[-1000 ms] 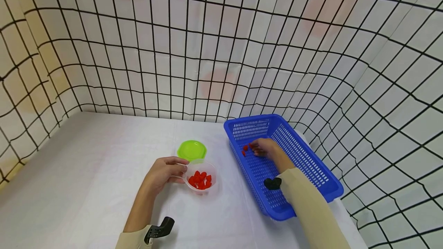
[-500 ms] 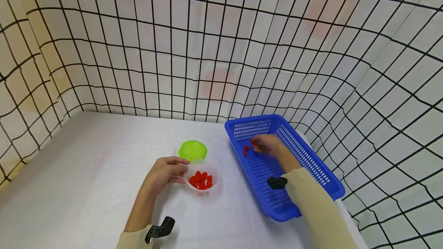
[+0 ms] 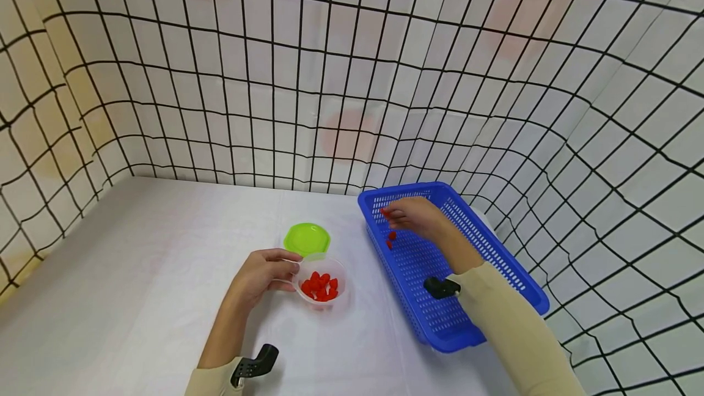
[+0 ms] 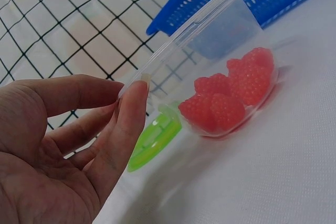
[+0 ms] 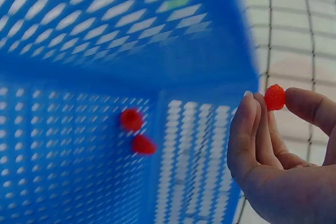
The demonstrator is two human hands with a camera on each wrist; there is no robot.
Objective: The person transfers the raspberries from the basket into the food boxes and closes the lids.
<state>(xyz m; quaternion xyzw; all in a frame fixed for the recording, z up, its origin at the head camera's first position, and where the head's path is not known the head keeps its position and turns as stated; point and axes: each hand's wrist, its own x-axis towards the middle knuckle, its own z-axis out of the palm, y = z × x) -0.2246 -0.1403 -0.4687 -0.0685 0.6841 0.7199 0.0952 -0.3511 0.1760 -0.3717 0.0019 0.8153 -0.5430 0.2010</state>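
Note:
My left hand pinches the rim of a clear plastic tub between thumb and fingers. Several red raspberries lie in the bottom of the tub, which stands on the white table. Over the far left part of a blue basket, my right hand holds one raspberry between thumb and fingertips, raised off the basket floor. Two more raspberries, one round and one pointed, lie on the basket floor near its left wall.
A bright green lid lies flat on the table just behind the tub. Black wire mesh over white sheeting encloses the back and sides. The blue basket stands right of the tub, with a gap of white tablecloth between them.
My right hand has lifted a raspberry from the basket floor and moved up and to the left with it. The left hand and the tub have stayed in place.

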